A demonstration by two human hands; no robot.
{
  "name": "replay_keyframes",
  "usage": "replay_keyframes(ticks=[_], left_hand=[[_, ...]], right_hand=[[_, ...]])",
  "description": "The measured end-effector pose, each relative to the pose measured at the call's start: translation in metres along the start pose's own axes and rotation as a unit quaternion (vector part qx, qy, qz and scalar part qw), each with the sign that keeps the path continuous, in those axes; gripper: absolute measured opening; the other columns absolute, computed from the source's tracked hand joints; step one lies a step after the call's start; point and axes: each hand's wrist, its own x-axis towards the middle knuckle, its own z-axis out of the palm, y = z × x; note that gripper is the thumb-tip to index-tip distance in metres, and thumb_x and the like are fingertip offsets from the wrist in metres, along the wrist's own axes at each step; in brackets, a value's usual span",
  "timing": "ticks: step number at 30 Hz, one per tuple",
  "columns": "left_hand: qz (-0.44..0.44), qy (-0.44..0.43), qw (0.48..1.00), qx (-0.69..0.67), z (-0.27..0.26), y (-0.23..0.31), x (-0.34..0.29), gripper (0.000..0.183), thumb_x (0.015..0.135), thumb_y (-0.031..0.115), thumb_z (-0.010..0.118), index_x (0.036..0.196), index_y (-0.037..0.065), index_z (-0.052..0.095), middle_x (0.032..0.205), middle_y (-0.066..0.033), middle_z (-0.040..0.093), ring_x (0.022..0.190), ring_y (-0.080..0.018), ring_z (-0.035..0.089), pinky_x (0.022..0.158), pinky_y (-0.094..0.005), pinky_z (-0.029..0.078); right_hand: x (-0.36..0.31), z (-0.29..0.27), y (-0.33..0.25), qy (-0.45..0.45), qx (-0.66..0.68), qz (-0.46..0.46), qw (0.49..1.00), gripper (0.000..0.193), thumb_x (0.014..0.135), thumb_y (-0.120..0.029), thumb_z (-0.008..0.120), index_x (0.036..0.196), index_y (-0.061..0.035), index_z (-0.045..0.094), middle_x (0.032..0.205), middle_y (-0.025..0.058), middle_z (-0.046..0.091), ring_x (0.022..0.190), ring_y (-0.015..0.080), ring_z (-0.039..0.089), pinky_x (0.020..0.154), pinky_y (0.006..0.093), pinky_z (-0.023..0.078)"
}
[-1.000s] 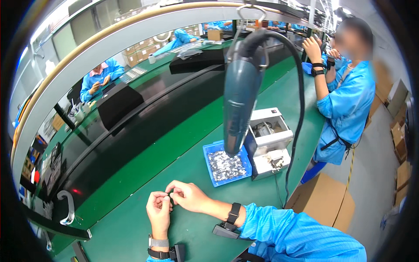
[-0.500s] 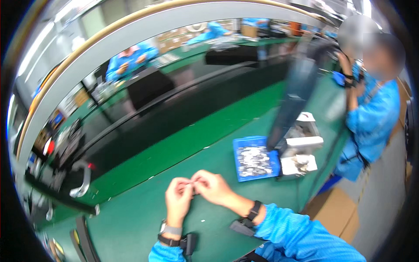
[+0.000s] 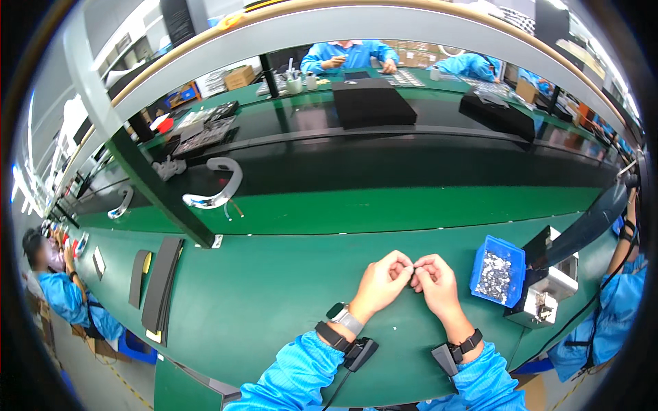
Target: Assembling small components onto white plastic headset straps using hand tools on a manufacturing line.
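My left hand [image 3: 385,282] and my right hand [image 3: 439,282] meet over the green bench, thumbs and forefingers pinched together. Between the fingertips is a tiny dark piece [image 3: 412,275], mostly covered and too small to name; both hands seem to grip it. Nearest to my right hand, on its right side, stands a blue plastic tray [image 3: 476,277] filled with many small silvery and white parts.
Right of the tray are a metal box device [image 3: 558,277] and a dark lamp-like arm [image 3: 582,229]. Dark flat strips [image 3: 162,288] lie at left. A green post [image 3: 154,185] rises from the bench's far edge. Co-workers sit at both sides and across the black conveyor [image 3: 288,157].
My view has swung, so the tray and metal box sit farther right and more of the bench's left side shows. Both hands stay pinched together at the fingertips.
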Motion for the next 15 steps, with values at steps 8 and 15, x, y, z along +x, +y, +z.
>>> replay_keyframes(ticks=[8,15], left_hand=[[0.016,0.013,0.999,0.032,-0.003,0.003,-0.001,0.010,0.094,0.014,0.064,0.095,0.003,0.063,0.071,0.0035,0.060,0.063,-0.0020,0.049,0.056,-0.0211,0.042],[0.044,0.017,0.999,0.026,-0.005,0.004,-0.002,0.011,0.093,0.016,0.064,0.094,0.006,0.063,0.066,0.0058,0.054,0.059,-0.0027,0.047,0.053,-0.0226,0.040]], right_hand=[[0.001,0.000,0.003,-0.009,-0.002,0.002,1.000,0.011,0.095,-0.001,0.055,0.105,0.0005,0.059,0.080,0.0057,0.064,0.068,0.0103,0.061,0.059,0.0239,0.050],[-0.056,-0.047,-0.081,0.085,-0.172,-0.125,0.974,0.009,0.095,-0.004,0.058,0.099,0.0007,0.063,0.086,0.0064,0.066,0.075,0.0132,0.065,0.065,0.0250,0.052]])
